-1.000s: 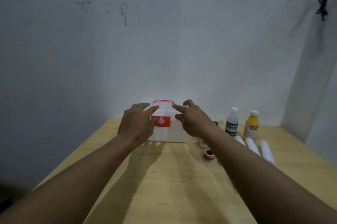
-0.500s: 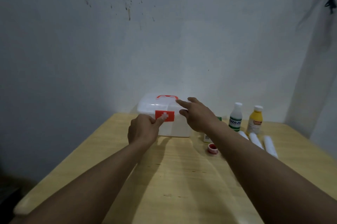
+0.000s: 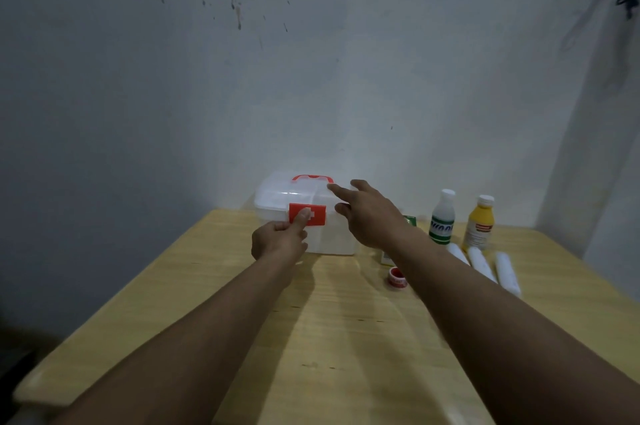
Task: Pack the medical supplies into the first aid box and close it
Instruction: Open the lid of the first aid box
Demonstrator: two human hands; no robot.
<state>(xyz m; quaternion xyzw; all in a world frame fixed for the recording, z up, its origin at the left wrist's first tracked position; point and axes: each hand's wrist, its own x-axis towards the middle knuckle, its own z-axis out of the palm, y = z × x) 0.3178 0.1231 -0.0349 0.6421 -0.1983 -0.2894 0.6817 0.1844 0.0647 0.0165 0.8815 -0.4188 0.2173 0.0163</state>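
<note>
Wooden table, translucent plastic box, left grip pinched on its red latch, right grip outstretched atop.

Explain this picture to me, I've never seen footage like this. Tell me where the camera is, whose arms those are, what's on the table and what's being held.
There is no machine here: the camera sits on a person's head, looking forward and down, so both arms are the wearer's own. On the wooden table stands a closed white first aid box. The left hand pinches its red latch; the right hand touches the lid with straight fingers. To its right are a white bottle, a yellow bottle, three white rolls, a small red tape roll and a partly hidden green box.
</note>
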